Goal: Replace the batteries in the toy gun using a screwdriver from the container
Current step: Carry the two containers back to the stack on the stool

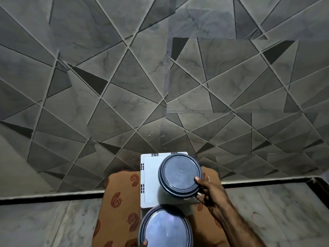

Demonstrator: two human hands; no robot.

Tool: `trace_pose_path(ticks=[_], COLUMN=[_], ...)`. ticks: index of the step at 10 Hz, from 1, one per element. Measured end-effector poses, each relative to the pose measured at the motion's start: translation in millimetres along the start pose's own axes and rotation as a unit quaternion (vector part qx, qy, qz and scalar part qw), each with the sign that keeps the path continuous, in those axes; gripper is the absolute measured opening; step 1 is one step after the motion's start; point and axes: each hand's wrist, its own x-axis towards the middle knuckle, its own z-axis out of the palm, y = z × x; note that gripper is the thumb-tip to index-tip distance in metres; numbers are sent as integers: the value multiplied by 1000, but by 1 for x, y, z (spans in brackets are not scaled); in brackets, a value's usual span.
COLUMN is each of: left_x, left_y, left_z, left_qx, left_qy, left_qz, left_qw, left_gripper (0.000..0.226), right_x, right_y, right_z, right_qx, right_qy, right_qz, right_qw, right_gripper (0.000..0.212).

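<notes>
Closest to cam, btm ctr: near container point(165, 227), round, w/ a blue-grey lid seen from above, partly cut by the frame edge. A bit of the left hand point(143, 243) shows at the lid's btm-left rim and touches it. Only a fingertip or so is in frame, so can't tell if that hand grips or just rests. Just beyond is the far container point(179, 172), same type, w/ a ridged blue lid on, and a strip of pale body showing under the lid on the near side. The right hand point(208, 191) comes in diag. from btm right and grips this one at its near-right edge, thumb on top of the lid rim, fingers curled under it. This container overlaps the right part of a white box point(149, 184); can't tell if it rests on the box or is held just above. The box has a flat rectangular top w/ small groups of dark slots along its left and far edges, and the near container covers its near edge. The box lies on an orange cloth point(121, 193) w/ red swirl motifs, seen on both sides of it. L and R of the cloth is a pale marbled surface point(44, 221), then a black strip point(53, 196) running across. Farthest is the wall point(124, 77), grey tiles cut into angular triangles w/ pale lines, filling the upper frame.
</notes>
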Motion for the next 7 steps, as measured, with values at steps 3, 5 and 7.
trace_pose_path(ticks=[3, 5, 7], left_x=[115, 153, 115], left_y=[-98, -158, -33], left_z=[19, 6, -9], left_qx=[-75, -174, -281], left_qy=[110, 203, 254], left_qz=[-35, -69, -99], left_qw=[990, 961, 920], left_gripper=[23, 26, 25], right_x=[82, 114, 122], right_y=[-4, 2, -1], right_z=[15, 20, 23], right_qx=[-64, -71, -91], right_qy=[2, -7, -7], right_qz=[33, 54, 65], right_qw=[997, 996, 994], right_gripper=[36, 33, 28])
